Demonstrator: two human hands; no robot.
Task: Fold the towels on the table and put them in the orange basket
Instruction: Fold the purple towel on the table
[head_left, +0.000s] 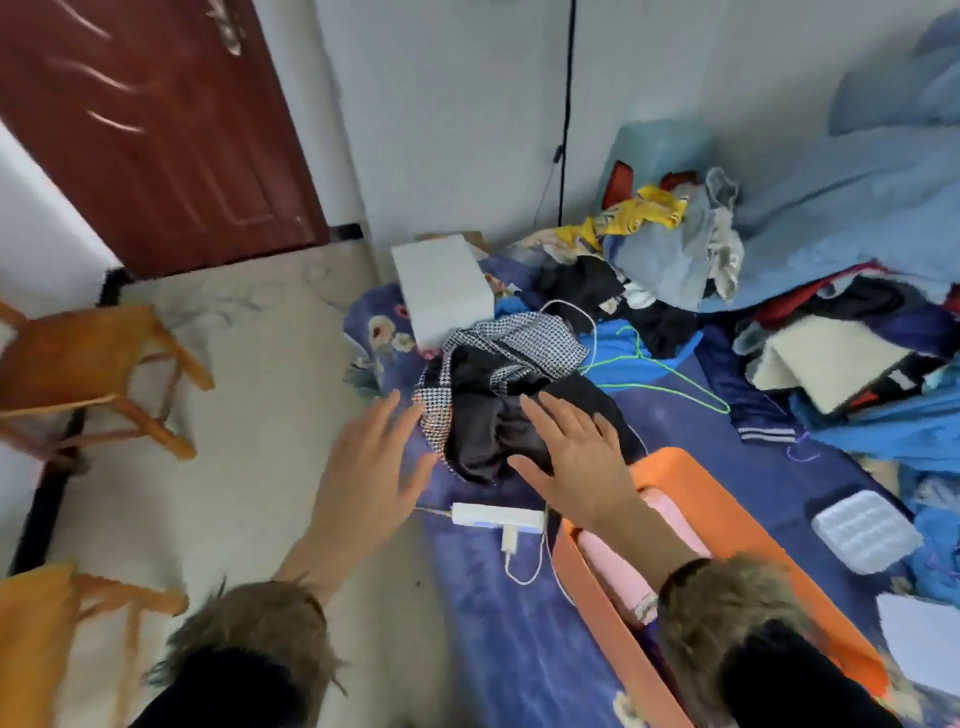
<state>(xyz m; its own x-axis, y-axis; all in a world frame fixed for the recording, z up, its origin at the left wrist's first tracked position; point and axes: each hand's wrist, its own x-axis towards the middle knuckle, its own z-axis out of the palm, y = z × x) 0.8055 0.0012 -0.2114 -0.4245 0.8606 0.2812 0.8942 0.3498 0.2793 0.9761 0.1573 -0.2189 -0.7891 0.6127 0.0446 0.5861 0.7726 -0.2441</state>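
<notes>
Blue floral bedsheet (524, 639) underfoot of it all, white wall behind, a dark red door (156, 124) off to the far left of the orange basket (737, 514). One basket, and one pink folded towel (623, 566) already lying inside it. Just beyond the basket's far corner sits one crumpled bundle, a black-and-houndstooth cloth (498, 395). Two hands out, both spread wide and holding nothing: the right hand (576, 457) flat over the near edge of that cloth, the left hand (369, 467) just left of it, over the sheet's edge. Whether either palm actually touches, I can't tell. One white power strip (493, 517) lies between the hands and the basket's left corner, its cable looping along the basket wall. One white box (441, 286) sits beyond the cloth. One green wire hanger (660, 374) lies beyond the basket, and a heap of mixed clothes (665, 244) further back. Two wooden stools (93, 364) stand on the floor, far left of the basket
</notes>
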